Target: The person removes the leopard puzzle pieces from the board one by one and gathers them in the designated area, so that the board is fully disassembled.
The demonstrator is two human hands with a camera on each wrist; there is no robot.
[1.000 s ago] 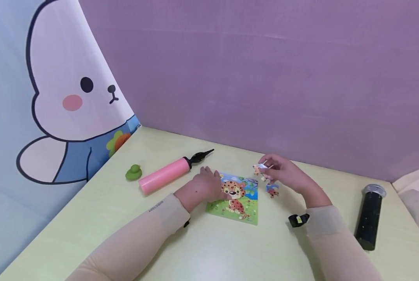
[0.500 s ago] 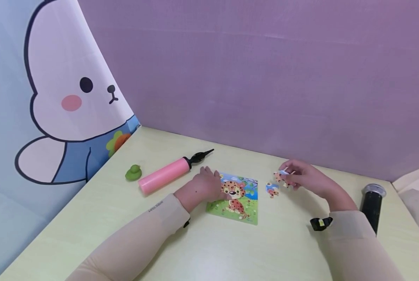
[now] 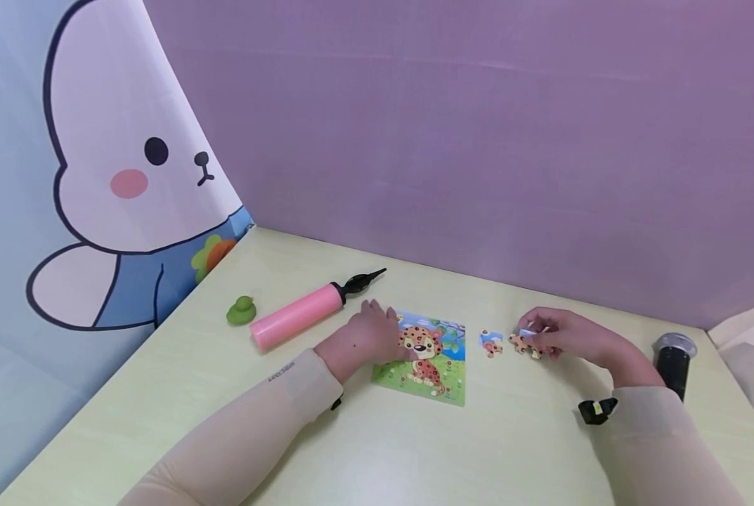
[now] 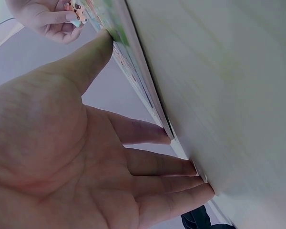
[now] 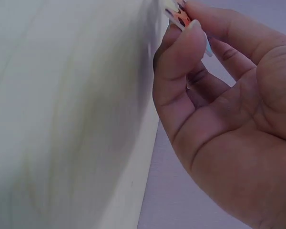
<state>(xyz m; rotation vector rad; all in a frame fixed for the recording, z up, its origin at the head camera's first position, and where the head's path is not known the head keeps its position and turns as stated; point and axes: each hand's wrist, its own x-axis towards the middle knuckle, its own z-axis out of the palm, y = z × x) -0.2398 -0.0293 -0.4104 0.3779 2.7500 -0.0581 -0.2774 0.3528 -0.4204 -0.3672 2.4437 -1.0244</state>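
Observation:
A square leopard puzzle (image 3: pixel 436 372) with a blue and green background lies on the table. My left hand (image 3: pixel 372 337) rests at its left side; the left wrist view shows the thumb (image 4: pixel 100 45) on the puzzle and straight fingers reaching past its edge to the tabletop. Between thumb and fingers, my right hand (image 3: pixel 566 336) pinches a spotted orange jigsaw piece (image 3: pixel 521 343), close to the table. Fingers cover part of it, so whether it is one piece or several joined I cannot tell. A loose blue-and-orange jigsaw piece (image 3: pixel 491 343) lies between that hand and the puzzle.
A pink hand pump (image 3: pixel 297 316) with a black nozzle lies left of the puzzle, beside a green toy duck (image 3: pixel 242 310). At the right, a black cylinder (image 3: pixel 672 365) with a silvery end is partly behind my right arm. A purple backdrop (image 3: pixel 452 140) borders the table's far edge.
My right hand has moved right and then lower toward the table, carrying the spotted jigsaw piece away from the loose one. The left hand and the puzzle have stayed put.

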